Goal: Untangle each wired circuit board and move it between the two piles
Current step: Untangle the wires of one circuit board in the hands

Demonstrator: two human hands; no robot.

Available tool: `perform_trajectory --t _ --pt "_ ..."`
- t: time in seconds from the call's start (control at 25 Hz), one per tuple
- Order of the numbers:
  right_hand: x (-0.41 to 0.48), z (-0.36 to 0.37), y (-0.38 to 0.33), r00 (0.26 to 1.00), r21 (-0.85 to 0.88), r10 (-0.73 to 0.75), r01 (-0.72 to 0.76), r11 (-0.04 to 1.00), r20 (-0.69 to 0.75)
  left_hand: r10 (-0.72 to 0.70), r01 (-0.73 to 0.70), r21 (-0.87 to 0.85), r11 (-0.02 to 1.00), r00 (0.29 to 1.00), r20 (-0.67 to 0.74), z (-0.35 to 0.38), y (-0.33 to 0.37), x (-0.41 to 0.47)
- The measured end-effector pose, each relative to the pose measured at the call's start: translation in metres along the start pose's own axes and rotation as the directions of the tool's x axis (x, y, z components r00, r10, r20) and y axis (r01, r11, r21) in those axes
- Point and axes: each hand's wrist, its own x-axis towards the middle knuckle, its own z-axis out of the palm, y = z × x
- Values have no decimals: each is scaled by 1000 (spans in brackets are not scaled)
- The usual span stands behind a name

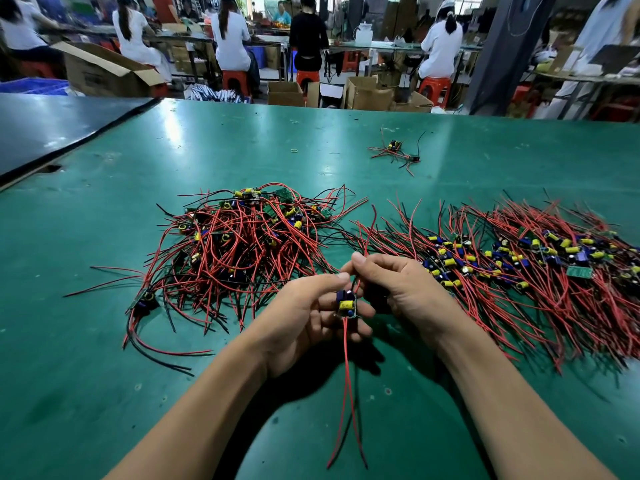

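A small circuit board (347, 304) with a yellow part and blue capacitor rests on the fingers of my left hand (304, 317), whose thumb curls over it. Two red wires hang from it toward me. My right hand (398, 289) pinches the board's upper red and black wires between thumb and forefinger, just above the board. A tangled pile of wired boards (242, 244) lies to the left of my hands. A second pile (519, 261), with its wires lying mostly one way, spreads to the right.
A couple of stray wired boards (394, 150) and a rubber band (294, 151) lie farther back on the green table (104, 375). One loose board (145, 299) sits at the left pile's near edge. People on red stools work at benches behind.
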Motion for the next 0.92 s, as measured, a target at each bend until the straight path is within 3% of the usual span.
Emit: perform_trajectory --t 0.24,0.44,0.6,0.76,0.92 --pt "-8 6 -5 993 60 75 -81 995 94 84 -65 139 988 987 -135 3 -11 4" --pt "-1 0 -1 993 -163 -72 57 985 -90 90 -52 250 967 985 -144 4 -10 1" --pt "5 -4 -1 969 42 -68 80 996 -240 47 -25 302 953 997 -65 6 -6 -3" --pt "7 4 0 974 257 59 -2 966 -216 19 -4 235 972 998 -63 5 -6 -2" --pt "7 4 -2 976 275 119 -66 959 -180 22 -21 87 996 1000 -6 4 -7 -1"
